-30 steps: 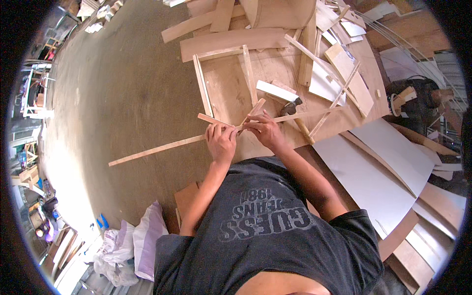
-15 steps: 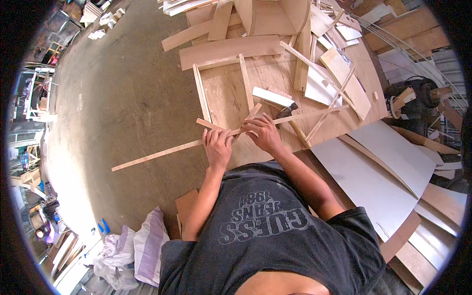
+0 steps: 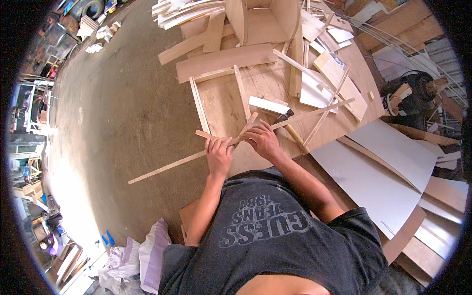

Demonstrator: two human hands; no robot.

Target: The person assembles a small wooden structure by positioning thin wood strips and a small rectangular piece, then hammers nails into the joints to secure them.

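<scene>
A long, thin wooden strip [image 3: 169, 167] runs slantwise across my front, its left end hanging over the floor and its right end over the plywood table. My left hand [image 3: 218, 153] is closed on the strip near its middle. Just right of it, my right hand [image 3: 262, 139] grips the same strip, fingers bent over it. Two short wooden pieces stick out by my hands: one on the left [image 3: 201, 133], another standing up between them [image 3: 249, 123]. How they meet the strip is hidden by my fingers. Beyond lies a narrow wooden frame [image 3: 198, 105].
A hammer [image 3: 295, 136] lies on the plywood table [image 3: 361, 93] right of my hands, beside a white-faced block [image 3: 269, 104]. Offcuts and a curved plywood piece [image 3: 270, 29] crowd the far side. White sheets [image 3: 364, 172] lean at the right; sacks [image 3: 153, 255] lie lower left.
The long strip has slid a little to the right, its left end now nearer to me. Both hands keep their hold. The whole view has shifted slightly.
</scene>
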